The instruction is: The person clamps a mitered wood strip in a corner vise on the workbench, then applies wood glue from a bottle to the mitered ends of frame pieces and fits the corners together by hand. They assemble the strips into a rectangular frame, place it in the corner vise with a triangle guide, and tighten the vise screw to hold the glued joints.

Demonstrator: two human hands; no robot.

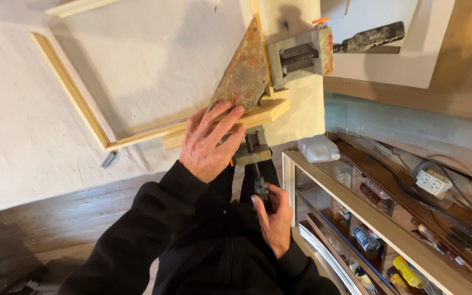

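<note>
Head view: right hand (271,218) grips half-hidden clamp handle (259,186); left hand (210,141) flat on frame (137,137).

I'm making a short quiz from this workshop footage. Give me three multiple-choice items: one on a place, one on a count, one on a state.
1. Where does the left hand rest?
A. on the wooden frame corner
B. on the white jug
C. on the shelf

2. How many screw clamps grip the corner?
A. one
B. two
C. four

3. What is the right hand doing?
A. hanging free
B. gripping a clamp handle
C. holding a hammer

Answers: 1 A, fingers spread over the joint and rusty triangular plate. 2 B, upper clamp and lower clamp. 3 B, fingers wrap the handle.
</note>
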